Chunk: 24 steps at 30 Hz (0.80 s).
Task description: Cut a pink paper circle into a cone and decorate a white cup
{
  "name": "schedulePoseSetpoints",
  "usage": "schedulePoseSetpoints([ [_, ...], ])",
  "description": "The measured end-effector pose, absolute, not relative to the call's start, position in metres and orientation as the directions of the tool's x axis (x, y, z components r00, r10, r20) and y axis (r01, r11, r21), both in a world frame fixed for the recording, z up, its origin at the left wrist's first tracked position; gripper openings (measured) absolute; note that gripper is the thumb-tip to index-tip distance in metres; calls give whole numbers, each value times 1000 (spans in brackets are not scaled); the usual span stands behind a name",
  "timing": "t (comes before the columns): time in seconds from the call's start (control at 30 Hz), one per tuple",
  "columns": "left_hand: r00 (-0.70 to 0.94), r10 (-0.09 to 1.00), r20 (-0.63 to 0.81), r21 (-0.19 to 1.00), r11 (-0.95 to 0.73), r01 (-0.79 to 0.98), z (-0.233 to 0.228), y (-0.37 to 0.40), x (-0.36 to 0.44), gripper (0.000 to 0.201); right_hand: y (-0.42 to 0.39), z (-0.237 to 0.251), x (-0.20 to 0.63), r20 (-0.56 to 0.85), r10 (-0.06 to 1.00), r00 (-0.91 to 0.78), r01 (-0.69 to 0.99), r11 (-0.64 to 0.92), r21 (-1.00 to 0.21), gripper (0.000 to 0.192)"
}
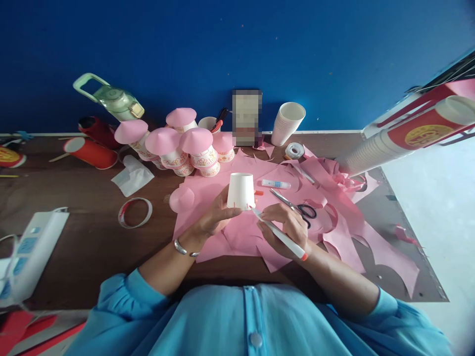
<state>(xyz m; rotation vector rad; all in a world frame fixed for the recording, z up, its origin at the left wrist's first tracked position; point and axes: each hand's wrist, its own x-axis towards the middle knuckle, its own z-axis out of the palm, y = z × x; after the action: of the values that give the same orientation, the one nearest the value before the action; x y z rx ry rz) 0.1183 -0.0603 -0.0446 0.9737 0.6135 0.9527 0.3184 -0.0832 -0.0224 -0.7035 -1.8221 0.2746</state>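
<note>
Head view, looking down at a brown counter (85,257) against a blue wall. Both forearms come in from the bottom edge in rolled-up teal sleeves and meet over a spread of pink paper sheets (237,237).

The left hand (217,217) is wrapped around the base of an upside-down white paper cup (241,190), fingers curled up on its near side, thumb on the left wall, wrist bent a bit with a silver bangle (183,248) on it. So the cup is held just above the pink paper, wide mouth down, with small red tick marks near its rim.

The right hand (287,230) is pinching a white marker with an orange end (280,235) in a normal writing grip; the tip touches the cup's lower right edge, and the barrel runs back over the knuckles toward the right forearm.

Relative to the cup:
- just right of it, a small glue tube (275,184) lying flat
- right and a bit nearer, black-handled scissors (297,206) on the paper
- left, a loose pink paper cone (181,199)
- behind it, a cluster of cups capped with pink cones (185,148)
- behind and right, a stack of white paper cups (287,122) and a roll of tape (295,150)
- far left, a cut red-and-white paper ring (135,212)
</note>
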Motion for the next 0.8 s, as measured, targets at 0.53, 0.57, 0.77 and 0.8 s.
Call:
schedulePoseSetpoints([
  [0.53,506,862,-21,881,255,-398,-59,-60,117,59,-82,-20,320,776,581,-246,350,799,-488,19],
  [0.57,501,865,-23,881,254,-398,-58,-60,117,59,-82,-20,320,774,583,-247,351,798,-489,19],
  [0.77,514,858,-17,886,251,-390,-60,-60,116,59,-82,-21,319,775,579,-253,351,802,-484,20],
  [0.8,513,858,-21,885,255,-390,-61,-60,115,59,-82,-21,319,773,580,-257,352,801,-484,20],
])
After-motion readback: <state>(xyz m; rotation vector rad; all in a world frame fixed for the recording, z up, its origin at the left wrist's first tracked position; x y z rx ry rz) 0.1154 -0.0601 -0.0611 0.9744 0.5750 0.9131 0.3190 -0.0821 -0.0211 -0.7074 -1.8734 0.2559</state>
